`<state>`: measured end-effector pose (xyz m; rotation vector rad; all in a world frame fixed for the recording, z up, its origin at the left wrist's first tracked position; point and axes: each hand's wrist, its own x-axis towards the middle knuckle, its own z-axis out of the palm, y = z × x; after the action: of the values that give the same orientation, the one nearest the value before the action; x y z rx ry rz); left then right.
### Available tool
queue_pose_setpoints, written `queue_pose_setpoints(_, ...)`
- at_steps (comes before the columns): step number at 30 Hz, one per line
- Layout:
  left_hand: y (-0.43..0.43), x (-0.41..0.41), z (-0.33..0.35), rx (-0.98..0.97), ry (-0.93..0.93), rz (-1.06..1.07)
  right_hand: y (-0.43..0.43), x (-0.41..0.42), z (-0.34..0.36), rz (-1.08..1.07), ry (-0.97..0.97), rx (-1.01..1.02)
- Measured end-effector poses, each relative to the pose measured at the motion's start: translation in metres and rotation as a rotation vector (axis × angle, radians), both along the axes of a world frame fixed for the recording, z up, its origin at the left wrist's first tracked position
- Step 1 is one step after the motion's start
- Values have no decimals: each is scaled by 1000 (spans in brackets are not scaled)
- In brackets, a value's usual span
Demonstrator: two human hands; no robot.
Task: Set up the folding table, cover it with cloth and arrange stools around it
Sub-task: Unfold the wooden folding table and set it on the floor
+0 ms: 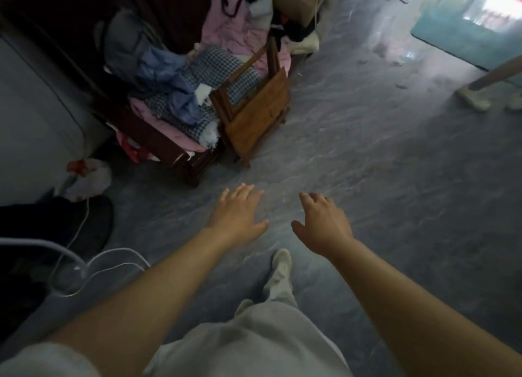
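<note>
left hand [237,215]: empty, fingers straight and spread, held out over the grey floor [367,164].
right hand [322,224]: empty, fingers loosely spread, just beside the left, not touching it.
folding table [260,113]: folded, on edge on the floor, leaning against a dark wooden chair [158,139], well apart from both hands.
checked cloth [214,63]: in the clothes heap on that chair, behind the table.

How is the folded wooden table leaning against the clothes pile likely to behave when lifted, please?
The folded wooden table looks like solid wood, so probably stiff and fairly heavy. It stands on edge, leaning, so it may tip. Its folded legs might swing loose.
</note>
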<state>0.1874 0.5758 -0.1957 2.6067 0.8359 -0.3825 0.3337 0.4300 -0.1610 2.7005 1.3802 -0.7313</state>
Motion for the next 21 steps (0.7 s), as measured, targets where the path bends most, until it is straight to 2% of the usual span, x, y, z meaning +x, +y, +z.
queue_pose_setpoints(9,96,85,17,28,39,162,108,109,-4,88,46,16)
queue_pose_setpoints(14,155,103,27,44,7,246,179,132,1,159,54,-5)
queue_pose_setpoints(21,251,114,-4,5,-12,305,289,146,-10,184,54,-67)
